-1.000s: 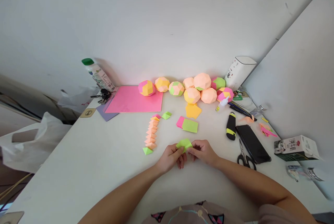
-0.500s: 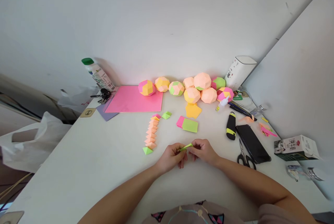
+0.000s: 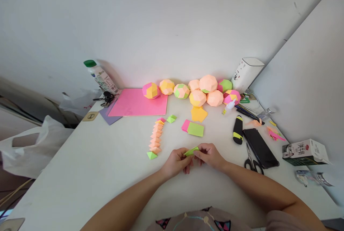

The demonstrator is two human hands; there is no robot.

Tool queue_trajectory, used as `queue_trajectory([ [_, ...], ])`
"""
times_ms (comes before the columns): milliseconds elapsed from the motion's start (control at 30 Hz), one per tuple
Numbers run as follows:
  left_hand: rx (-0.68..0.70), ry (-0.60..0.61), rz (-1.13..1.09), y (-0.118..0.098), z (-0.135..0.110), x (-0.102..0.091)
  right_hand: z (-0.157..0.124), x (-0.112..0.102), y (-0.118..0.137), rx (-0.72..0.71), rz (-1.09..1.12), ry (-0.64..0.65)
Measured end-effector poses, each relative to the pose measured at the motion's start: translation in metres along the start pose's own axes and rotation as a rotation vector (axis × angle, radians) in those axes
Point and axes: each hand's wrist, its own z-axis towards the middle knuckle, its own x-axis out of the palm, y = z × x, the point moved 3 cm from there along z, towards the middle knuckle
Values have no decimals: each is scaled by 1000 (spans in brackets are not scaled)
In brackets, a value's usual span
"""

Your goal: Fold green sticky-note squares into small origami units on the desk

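Note:
Between my two hands I hold a small folded green paper (image 3: pixel 191 151) just above the white table. My left hand (image 3: pixel 176 161) pinches its left end, and my right hand (image 3: pixel 209 155) pinches its right end with thumb and forefinger. Behind them lie green sticky notes (image 3: pixel 196 129), partly over pink ones (image 3: pixel 185 125). To the left runs a row of folded peach paper pieces (image 3: pixel 156 137), with a green folded piece (image 3: pixel 152 155) at its near end. Another green piece (image 3: pixel 171 118) rests by the far end.
Several faceted paper balls (image 3: pixel 197 98) line the wall, with yellow paper (image 3: pixel 199 114) in front and a pink sheet (image 3: pixel 137 105) at left. On the right are a box cutter (image 3: pixel 238 130), scissors (image 3: pixel 252 163), a phone (image 3: pixel 260 148), a glue bottle (image 3: pixel 229 105) and a milk carton (image 3: pixel 305 152).
The green paper has tilted slightly, so more of its face shows between my fingers. My hands have hardly moved, and the things on the table stay put.

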Motion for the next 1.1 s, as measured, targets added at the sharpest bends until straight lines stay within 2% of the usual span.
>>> queue_trajectory([
  [500,30,-21,-44,-1,-2,0,-2,3,2,-48,-3,31],
  [700,58,-1,-10,1,-2,-1,-3,6,3,-88,-98,56],
  [867,65,20,48,3,-3,0,-3,7,3,-139,-180,21],
  [1100,40,1,-74,0,-2,-2,-4,2,2,-46,47,46],
])
